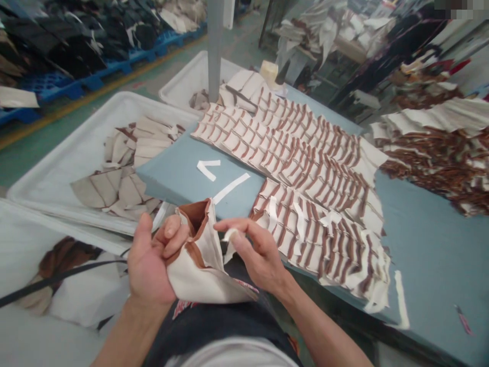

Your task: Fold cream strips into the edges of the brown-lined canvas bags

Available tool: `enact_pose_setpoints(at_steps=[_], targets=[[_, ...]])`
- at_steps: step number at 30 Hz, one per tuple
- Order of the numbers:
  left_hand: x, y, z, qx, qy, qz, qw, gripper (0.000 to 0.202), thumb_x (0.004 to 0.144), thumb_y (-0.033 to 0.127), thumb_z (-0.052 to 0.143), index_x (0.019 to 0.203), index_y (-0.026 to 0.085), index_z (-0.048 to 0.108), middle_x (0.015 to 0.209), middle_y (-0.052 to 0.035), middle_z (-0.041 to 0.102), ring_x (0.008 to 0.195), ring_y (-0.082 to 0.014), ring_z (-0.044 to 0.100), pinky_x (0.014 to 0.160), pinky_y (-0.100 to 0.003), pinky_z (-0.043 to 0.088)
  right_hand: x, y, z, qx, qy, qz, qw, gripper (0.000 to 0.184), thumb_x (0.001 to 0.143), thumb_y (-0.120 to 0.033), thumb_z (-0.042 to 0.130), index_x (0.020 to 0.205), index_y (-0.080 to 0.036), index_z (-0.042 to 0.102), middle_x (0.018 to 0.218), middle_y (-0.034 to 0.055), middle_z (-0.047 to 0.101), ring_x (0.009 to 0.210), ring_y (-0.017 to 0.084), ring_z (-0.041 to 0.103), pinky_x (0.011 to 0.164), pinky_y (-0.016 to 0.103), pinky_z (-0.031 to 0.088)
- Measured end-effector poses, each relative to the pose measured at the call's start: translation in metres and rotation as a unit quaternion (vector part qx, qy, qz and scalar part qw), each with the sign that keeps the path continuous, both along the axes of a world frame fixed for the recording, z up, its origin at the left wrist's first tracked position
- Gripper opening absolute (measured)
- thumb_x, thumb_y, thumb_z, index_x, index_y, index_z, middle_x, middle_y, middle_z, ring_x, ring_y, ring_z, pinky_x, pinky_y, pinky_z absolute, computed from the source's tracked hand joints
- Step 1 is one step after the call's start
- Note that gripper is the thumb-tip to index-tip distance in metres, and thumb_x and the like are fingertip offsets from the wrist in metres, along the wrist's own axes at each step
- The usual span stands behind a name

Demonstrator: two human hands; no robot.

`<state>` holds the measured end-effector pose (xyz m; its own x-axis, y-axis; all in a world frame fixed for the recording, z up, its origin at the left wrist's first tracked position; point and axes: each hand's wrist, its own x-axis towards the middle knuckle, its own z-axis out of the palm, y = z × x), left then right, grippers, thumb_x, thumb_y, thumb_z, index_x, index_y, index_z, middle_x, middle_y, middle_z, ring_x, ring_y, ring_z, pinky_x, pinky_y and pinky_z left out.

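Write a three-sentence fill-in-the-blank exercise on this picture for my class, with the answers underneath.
1. The person's left hand holds a cream, leather-like sewn piece with a ____ inner side.
2. The person's right hand pinches a small ____ strip.
3. On the flat light-blue table, a small pink-handled tool lies to the ____ of the overlapping rows of cream-and-brown pieces.

Missing words: brown; white; right.

Wkshop w/ pallet (81,87), pc rows (298,158)

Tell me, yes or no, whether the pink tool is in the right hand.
No: the pink tool lies on the blue table, well apart from the right hand.
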<state>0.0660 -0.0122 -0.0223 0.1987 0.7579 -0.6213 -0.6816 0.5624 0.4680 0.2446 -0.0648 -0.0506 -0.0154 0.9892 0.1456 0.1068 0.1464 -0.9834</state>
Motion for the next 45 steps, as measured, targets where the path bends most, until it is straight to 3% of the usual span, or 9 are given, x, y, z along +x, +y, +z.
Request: enact_pose_setpoints(at_steps=[4,10,16,20,24,31,36,41,45], targets=[[-0.001,-0.009,0.006,0.054,-0.026,-0.039,0.997,0.062,0.096,0.067,0.072,0.066,0.023,0.041,0.058,0.0097,0.015,0.046,-0.0101,0.026,0.048,-0.02,0.044,-0.026,0.048,-0.011,0.069,-0.036,0.009,0.997,0.029,0.113,-0.041,0.051,0.102,-0.023,0.071,0.098,0.0069,0.082,0.091,0.019,0.076,0.092,0.033,0.06],[-0.02,-0.012,0.003,0.144,0.105,-0.053,0.983,0.063,0.084,0.079,0.08,0.071,0.023,0.054,0.059,0.0085,0.032,0.05,-0.0107,0.032,0.05,-0.023,0.044,-0.036,0.058,-0.023,-0.008,-0.041,0.004,0.999,0.029,0.107,-0.048,0.054,0.098,-0.023,0.065,0.071,-0.0026,0.065,0.062,0.014,0.056,0.063,0.026,0.048],[-0.039,-0.005,-0.022,0.226,0.309,-0.156,0.91,0.04,0.073,0.048,0.098,0.094,0.02,0.079,0.083,-0.0027,0.075,0.072,-0.0193,0.065,0.062,-0.024,0.051,-0.017,0.055,0.005,-0.011,-0.066,0.014,0.998,0.032,0.106,-0.051,0.055,0.097,-0.023,0.066,0.066,-0.0049,0.057,0.057,0.012,0.046,0.059,0.025,0.043],[-0.043,-0.001,-0.018,0.344,0.403,-0.284,0.799,0.028,0.089,0.049,0.079,0.086,0.022,0.079,0.074,-0.0027,0.075,0.067,-0.0198,0.064,0.062,-0.025,0.048,-0.011,0.058,0.01,-0.024,-0.072,0.02,0.997,0.033,0.106,-0.052,0.057,0.094,-0.023,0.066,0.064,-0.0064,0.052,0.056,0.012,0.044,0.058,0.025,0.039],[-0.039,0.002,-0.014,0.395,0.402,-0.331,0.757,0.037,0.1,0.05,0.067,0.077,0.022,0.076,0.066,-0.0006,0.069,0.059,-0.0172,0.058,0.056,-0.024,0.042,-0.004,0.056,0.003,-0.046,-0.064,0.03,0.996,0.031,0.106,-0.048,0.059,0.092,-0.022,0.067,0.067,-0.0065,0.052,0.059,0.011,0.043,0.059,0.025,0.037],[-0.018,-0.006,-0.022,0.333,0.35,-0.339,0.808,0.047,0.092,0.054,0.069,0.06,0.023,0.056,0.056,0.0027,0.05,0.053,-0.0145,0.039,0.047,-0.024,0.032,0.006,0.043,-0.014,-0.091,-0.072,-0.012,0.993,0.033,0.106,-0.05,0.057,0.092,-0.021,0.067,0.074,-0.0031,0.063,0.067,0.014,0.055,0.064,0.025,0.044],[-0.021,-0.016,-0.039,0.234,0.286,-0.315,0.874,0.046,0.094,0.062,0.072,0.072,0.021,0.07,0.065,-0.0028,0.064,0.057,-0.0188,0.05,0.049,-0.025,0.042,0.019,0.022,0.016,-0.118,-0.032,-0.111,0.986,0.04,0.102,-0.057,0.065,0.084,-0.021,0.066,0.065,-0.0051,0.052,0.061,0.012,0.043,0.058,0.025,0.036],[-0.024,-0.016,-0.044,0.296,0.305,-0.294,0.856,0.046,0.103,0.059,0.065,0.079,0.022,0.077,0.078,-0.0056,0.07,0.07,-0.021,0.056,0.058,-0.025,0.047,0.009,-0.009,0.044,-0.25,0.038,0.002,0.968,0.039,0.1,-0.056,0.069,0.087,-0.018,0.071,0.066,-0.0046,0.054,0.059,0.01,0.039,0.054,0.024,0.032],[-0.026,-0.016,-0.043,0.31,0.313,-0.28,0.853,0.048,0.105,0.061,0.062,0.079,0.023,0.076,0.075,-0.0034,0.065,0.069,-0.0203,0.053,0.058,-0.026,0.046,-0.009,-0.017,0.043,-0.266,0.031,-0.022,0.963,0.033,0.098,-0.052,0.07,0.092,-0.02,0.07,0.072,-0.003,0.06,0.061,0.011,0.047,0.054,0.023,0.036]])
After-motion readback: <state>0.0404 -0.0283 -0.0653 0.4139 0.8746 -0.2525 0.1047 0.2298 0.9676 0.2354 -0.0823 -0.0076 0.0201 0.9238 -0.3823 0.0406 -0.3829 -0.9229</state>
